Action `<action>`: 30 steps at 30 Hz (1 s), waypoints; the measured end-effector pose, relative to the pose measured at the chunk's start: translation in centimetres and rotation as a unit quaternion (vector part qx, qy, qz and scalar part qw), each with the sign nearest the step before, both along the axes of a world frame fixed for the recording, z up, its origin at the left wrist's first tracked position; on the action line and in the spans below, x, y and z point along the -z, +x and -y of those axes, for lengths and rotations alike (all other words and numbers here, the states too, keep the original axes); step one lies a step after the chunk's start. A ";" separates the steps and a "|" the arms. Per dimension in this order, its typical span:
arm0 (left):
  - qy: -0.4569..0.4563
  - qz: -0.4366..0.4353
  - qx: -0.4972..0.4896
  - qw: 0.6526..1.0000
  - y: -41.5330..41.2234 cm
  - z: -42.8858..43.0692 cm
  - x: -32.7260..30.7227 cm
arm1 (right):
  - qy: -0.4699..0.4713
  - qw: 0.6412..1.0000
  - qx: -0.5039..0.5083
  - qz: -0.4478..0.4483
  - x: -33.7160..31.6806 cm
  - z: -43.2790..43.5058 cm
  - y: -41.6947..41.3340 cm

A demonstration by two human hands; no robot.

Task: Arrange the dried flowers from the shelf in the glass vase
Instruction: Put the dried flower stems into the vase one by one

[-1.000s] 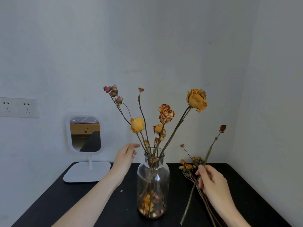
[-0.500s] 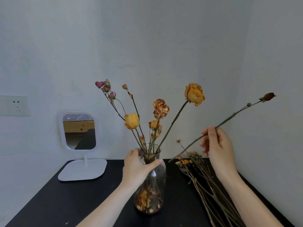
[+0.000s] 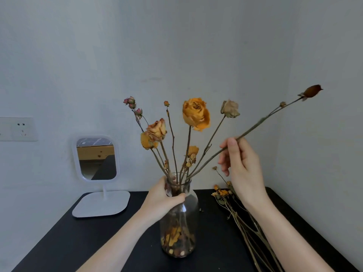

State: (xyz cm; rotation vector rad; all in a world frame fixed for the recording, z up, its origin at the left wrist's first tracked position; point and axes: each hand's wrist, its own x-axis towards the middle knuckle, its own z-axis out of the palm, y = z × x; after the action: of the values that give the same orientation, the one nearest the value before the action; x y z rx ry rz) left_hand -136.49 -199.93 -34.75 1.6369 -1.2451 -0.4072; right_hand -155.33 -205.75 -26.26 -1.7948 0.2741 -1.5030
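A clear glass vase (image 3: 186, 218) stands on the black table (image 3: 98, 242), holding several dried flowers, among them a big orange rose (image 3: 195, 113). Petals lie in its bottom. My left hand (image 3: 163, 199) grips the vase at its neck. My right hand (image 3: 242, 167) pinches a long dried stem with a dark red bud (image 3: 312, 90); the stem slants down to the left, and its lower end reaches the vase mouth. A bundle of loose dried flowers (image 3: 243, 218) lies on the table to the right, partly behind my right forearm.
A small white-framed mirror (image 3: 96, 158) on a flat white base stands at the back left of the table. A wall socket (image 3: 18, 129) is on the left wall. Grey walls close the table in at the back and right.
The stem's lower end has come down to the vase mouth as my right hand moved left. My left hand keeps its grip on the neck, and the flowers in the vase have shifted.
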 end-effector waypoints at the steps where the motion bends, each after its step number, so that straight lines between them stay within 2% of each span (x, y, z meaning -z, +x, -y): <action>1: 0.002 -0.009 0.007 1.000 0.0 0.0 0.0 | -0.004 1.000 -0.004 -0.009 0.1 -0.2 0.2; 5: -0.004 -0.025 0.018 1.000 -0.5 -0.1 0.2 | -0.039 0.997 0.007 -0.062 0.3 -0.8 0.9; 9: -0.035 0.033 -0.052 0.997 -0.5 0.2 0.9 | -0.090 0.985 0.037 -0.142 0.5 -1.1 1.7; 13: -0.069 0.022 -0.068 0.995 -0.8 0.2 1.0 | -0.143 0.964 0.092 -0.204 0.6 -1.2 3.1; 20: -0.087 0.014 -0.063 0.994 -1.0 -0.1 0.8 | -0.094 0.929 0.150 -0.324 2.4 -0.9 4.7; 22: -0.093 0.013 -0.054 0.994 -1.0 -0.2 0.7 | -0.079 0.933 0.147 -0.320 2.6 -1.1 4.8; 27: -0.069 0.029 -0.065 0.995 -0.7 -0.1 1.0 | -0.068 0.959 0.155 -0.229 1.9 -1.2 4.6; 30: -0.070 0.026 -0.064 0.995 -0.7 -0.3 1.1 | -0.062 0.965 0.145 -0.208 1.8 -1.1 4.5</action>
State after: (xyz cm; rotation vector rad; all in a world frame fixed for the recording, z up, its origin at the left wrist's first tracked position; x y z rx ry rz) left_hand -137.17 -199.68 -35.80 1.6054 -1.1730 -0.1949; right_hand -150.81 -204.63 -28.05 -2.2439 0.6884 -1.3407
